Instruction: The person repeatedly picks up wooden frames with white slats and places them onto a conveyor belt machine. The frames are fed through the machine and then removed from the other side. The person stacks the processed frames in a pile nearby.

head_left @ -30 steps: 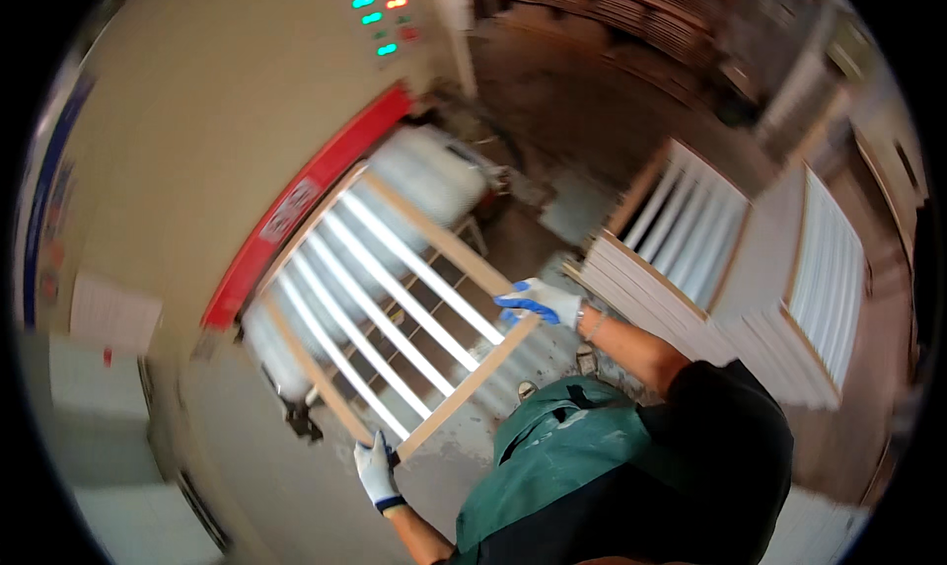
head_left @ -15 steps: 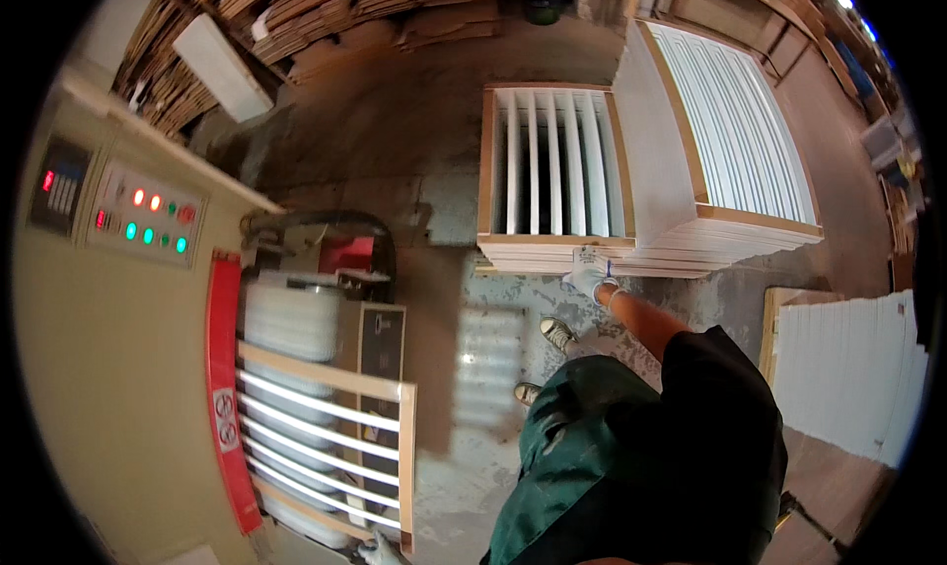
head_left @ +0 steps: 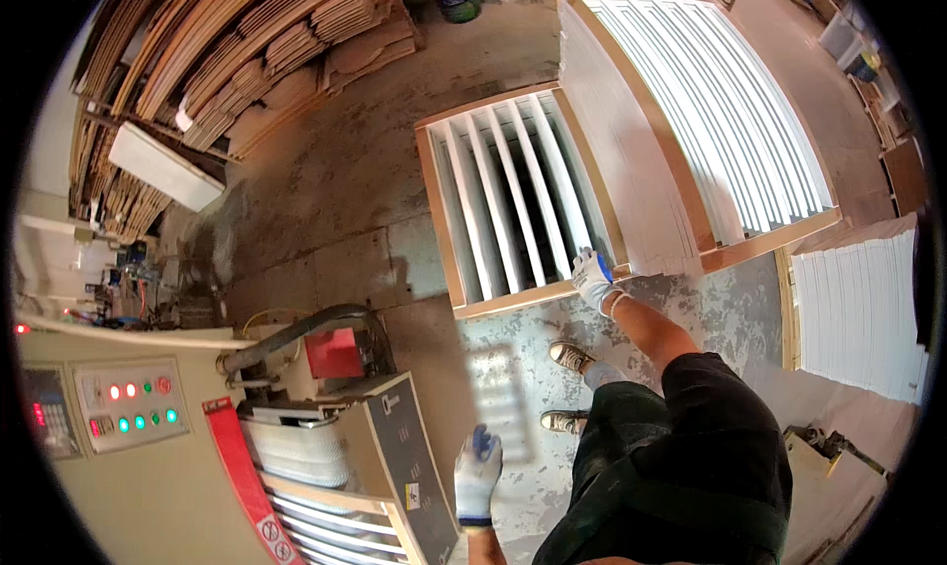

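My right hand [head_left: 594, 281], in a white glove with blue on it, is closed at the near right corner of a slatted panel [head_left: 449, 225]. That panel has a wood-coloured frame and white slats, and lies on top of a low stack. My left hand [head_left: 478, 474], gloved the same way, hangs over the floor with its fingers loosely bent and apart. Nothing shows in it. Nearest to it is another slatted panel [head_left: 326, 496] lying at the machine, cut off by the lower edge.
A taller stack of slatted panels [head_left: 710, 121] adjoins on the right. At the left stands a machine with a lit control panel [head_left: 133, 404], a dark hose [head_left: 306, 330] and a red strip [head_left: 247, 476]. Piled boards [head_left: 266, 62] lie at the back left, more white panels [head_left: 858, 308] at right.
My left hand has left the panel at the machine and come up over the floor. My right hand stays at the stack's near edge. The whole view has turned.
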{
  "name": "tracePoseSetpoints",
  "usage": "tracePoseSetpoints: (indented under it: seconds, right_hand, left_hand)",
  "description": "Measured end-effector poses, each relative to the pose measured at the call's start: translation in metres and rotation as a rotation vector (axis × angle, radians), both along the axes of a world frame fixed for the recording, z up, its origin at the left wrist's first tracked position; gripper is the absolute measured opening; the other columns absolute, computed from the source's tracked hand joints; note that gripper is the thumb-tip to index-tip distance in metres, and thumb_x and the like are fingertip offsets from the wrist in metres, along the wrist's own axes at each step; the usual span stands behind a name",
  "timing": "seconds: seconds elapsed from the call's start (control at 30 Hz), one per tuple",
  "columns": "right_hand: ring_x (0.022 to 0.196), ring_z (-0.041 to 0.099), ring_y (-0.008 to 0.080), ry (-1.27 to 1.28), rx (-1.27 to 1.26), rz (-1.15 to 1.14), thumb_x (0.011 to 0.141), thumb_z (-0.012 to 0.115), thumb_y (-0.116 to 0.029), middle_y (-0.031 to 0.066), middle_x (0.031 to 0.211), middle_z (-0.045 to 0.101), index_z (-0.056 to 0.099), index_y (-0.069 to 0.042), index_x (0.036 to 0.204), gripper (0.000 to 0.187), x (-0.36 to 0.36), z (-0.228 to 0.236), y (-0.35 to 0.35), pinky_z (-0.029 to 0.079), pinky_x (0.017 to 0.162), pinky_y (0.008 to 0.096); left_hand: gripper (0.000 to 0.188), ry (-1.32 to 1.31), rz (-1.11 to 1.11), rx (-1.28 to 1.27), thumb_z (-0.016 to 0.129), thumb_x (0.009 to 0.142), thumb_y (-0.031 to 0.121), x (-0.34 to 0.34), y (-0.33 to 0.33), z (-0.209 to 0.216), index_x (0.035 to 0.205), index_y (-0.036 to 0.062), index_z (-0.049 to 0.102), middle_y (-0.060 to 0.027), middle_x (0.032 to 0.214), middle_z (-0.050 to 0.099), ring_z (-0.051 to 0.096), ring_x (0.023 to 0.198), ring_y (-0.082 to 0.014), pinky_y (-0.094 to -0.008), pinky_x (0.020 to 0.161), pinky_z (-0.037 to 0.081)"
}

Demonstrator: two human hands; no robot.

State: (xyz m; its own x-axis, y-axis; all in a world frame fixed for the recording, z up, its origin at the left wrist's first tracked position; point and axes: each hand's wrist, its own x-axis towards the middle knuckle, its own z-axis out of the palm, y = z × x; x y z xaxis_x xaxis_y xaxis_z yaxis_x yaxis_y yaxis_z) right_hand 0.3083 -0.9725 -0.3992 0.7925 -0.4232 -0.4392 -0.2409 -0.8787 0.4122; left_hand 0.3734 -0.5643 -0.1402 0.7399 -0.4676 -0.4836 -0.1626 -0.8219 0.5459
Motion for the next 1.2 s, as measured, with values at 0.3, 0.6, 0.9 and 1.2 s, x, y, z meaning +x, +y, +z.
tracePoseSetpoints:
  seconds: [0.3,0.6,0.9,1.2]
  right_hand:
    - [0.113,0.053,0.0268,0.045,0.229,0.169,0.1,0.048,-0.024,0.008,0.123,0.06,0.066,-0.009,0.12,0.031,-0.031,0.032,0.04,0.038,0.103,0.0482]
    - [0.123,0.05,0.0301,-0.173,0.665,-0.125,0.1,0.057,-0.038,0.013,0.133,0.057,0.051,-0.003,0.138,0.052,-0.091,0.034,0.098,0.04,0.102,0.0459]
    - [0.109,0.062,0.0249,-1.018,0.67,-0.914,0.078,0.083,-0.011,0.0147,0.128,0.059,0.047,0.008,0.136,0.071,-0.168,-0.015,0.016,0.055,0.092,0.0357]
    - [0.073,0.065,0.0164,-0.671,2.0,-1.793,0.083,0.074,-0.009,0.0068,0.083,0.063,0.062,-0.003,0.099,0.021,-0.215,-0.043,0.081,0.049,0.057,0.0293]
  left_hand:
    - [0.107,-0.212,-0.046,0.242,0.076,0.079,0.062,0.131,-0.092,-0.217,0.154,-0.0008,0.033,-0.0302,0.151,0.044,0.045,0.138,-0.0449,-0.0489,0.116,0.037]
    - [0.054,0.237,0.154,0.053,0.086,0.076,0.031,0.153,-0.064,-0.305,0.115,-0.001,0.066,-0.0171,0.103,0.075,0.073,0.094,-0.0293,-0.0391,0.083,0.056]
    - [0.05,0.192,0.05,0.121,0.074,0.081,0.034,0.098,-0.049,-0.137,0.119,0.002,0.067,-0.0269,0.106,0.072,0.069,0.107,-0.0393,-0.0451,0.095,0.054]
    - [0.037,0.005,0.033,0.03,0.074,0.08,0.025,0.063,0.005,0.015,0.102,-0.0021,0.062,-0.02,0.087,0.072,0.071,0.088,-0.0364,-0.045,0.081,0.055]
